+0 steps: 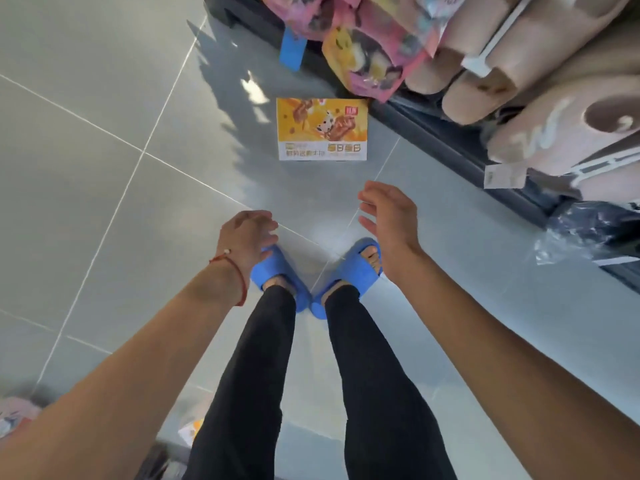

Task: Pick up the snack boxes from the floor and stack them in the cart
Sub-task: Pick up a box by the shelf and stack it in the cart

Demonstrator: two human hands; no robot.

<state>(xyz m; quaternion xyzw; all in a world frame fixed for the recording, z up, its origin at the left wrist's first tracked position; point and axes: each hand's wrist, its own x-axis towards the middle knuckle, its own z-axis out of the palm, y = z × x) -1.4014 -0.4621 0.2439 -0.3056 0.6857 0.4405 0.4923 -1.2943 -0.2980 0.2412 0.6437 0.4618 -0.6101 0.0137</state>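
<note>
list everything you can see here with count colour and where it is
floor: one, grey tiles, underfoot
snack box: one, yellow-orange, flat on floor by the shelf base
plush slippers: several, beige, shelf at right
pink packs: several, pink and yellow, shelf at top
blue tag: one, blue, shelf edge at top
wrapped bundle: one, dark, clear plastic, right edge
sandals: two, blue, worn
left hand: one, empty, red bracelet at wrist
right hand: one, open, empty

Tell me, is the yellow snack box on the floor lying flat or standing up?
Lying flat: the snack box rests on the floor with its whole printed face turned up.
</note>
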